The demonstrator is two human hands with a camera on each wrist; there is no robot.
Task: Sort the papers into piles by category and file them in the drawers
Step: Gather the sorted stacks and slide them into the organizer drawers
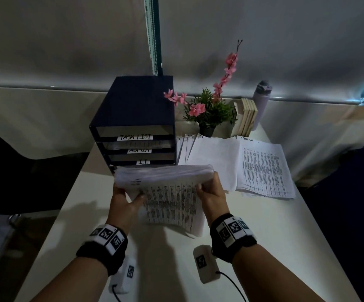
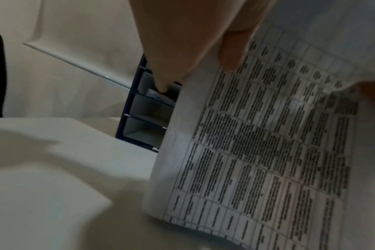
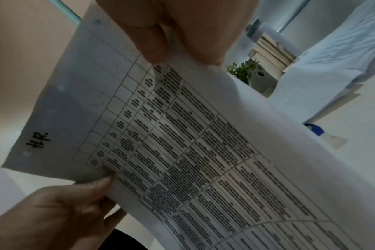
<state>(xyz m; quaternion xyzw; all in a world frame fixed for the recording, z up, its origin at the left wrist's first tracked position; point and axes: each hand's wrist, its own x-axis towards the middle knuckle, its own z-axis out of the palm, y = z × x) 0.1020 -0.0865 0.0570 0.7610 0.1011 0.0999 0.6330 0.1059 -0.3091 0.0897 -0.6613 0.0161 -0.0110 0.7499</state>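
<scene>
**deskwatcher:** Big stuff first. There's a white desk (image 1: 253, 225) against a pale wall, with a dark blue drawer unit (image 1: 133, 118) at the back. Its slots are labelled TASK LIST, ADMIN and I.T., and a lowest slot is hidden behind the papers. Right of it two sorted piles lie flat: an I.T. pile (image 1: 211, 162) fanned beside the unit, and a task list pile (image 1: 263, 168) just beyond. A fake plant (image 1: 209, 112), some books (image 1: 246, 116) and a bottle (image 1: 261, 97) sit behind them.

**paperjam:** And the stack being held?

**deskwatcher:** The HR stack (image 1: 168, 192) is up off the desk, right in front of the unit's bottom slot. The left hand (image 1: 124, 201) pinches its left edge and the right hand (image 1: 211, 192) pinches its right edge, thumbs on the printed side. The wrist view shows "HR." handwritten in a corner.

**paperjam:** So which way does it go?

**deskwatcher:** My guess is straight ahead and slightly down. The far edge already nearly meets the slot mouth, and the long axis runs away from the person while the near end droops. Both hands are about equally near, so it's a two-handed push once that sag gets levelled.
</scene>
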